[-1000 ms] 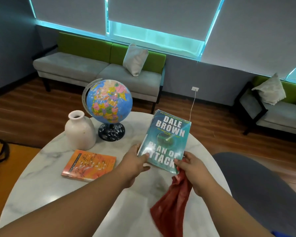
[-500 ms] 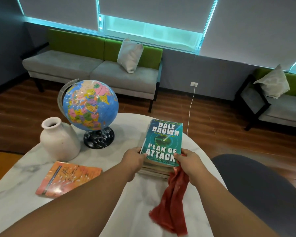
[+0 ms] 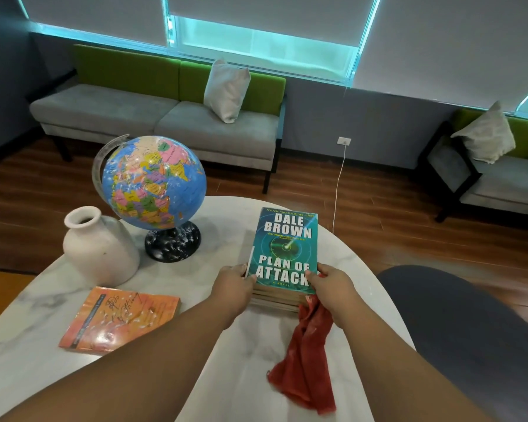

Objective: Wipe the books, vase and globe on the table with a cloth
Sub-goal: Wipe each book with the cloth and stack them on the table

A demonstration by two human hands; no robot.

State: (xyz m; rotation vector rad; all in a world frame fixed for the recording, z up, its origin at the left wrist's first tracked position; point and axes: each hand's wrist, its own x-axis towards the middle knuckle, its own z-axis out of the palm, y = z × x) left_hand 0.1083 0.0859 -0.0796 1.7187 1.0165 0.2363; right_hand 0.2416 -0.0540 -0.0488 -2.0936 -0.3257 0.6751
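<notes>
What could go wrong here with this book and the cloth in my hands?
The red cloth hangs from the right hand beside the teal book and could get trapped under it. The stack sits near the far edge of the table, so a nudge might slide books off.

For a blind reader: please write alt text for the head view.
The left hand and right hand hold a teal book atop a stack on a marble table; the right hand also holds a red cloth. A globe, a white vase and an orange book are to their left.
</notes>
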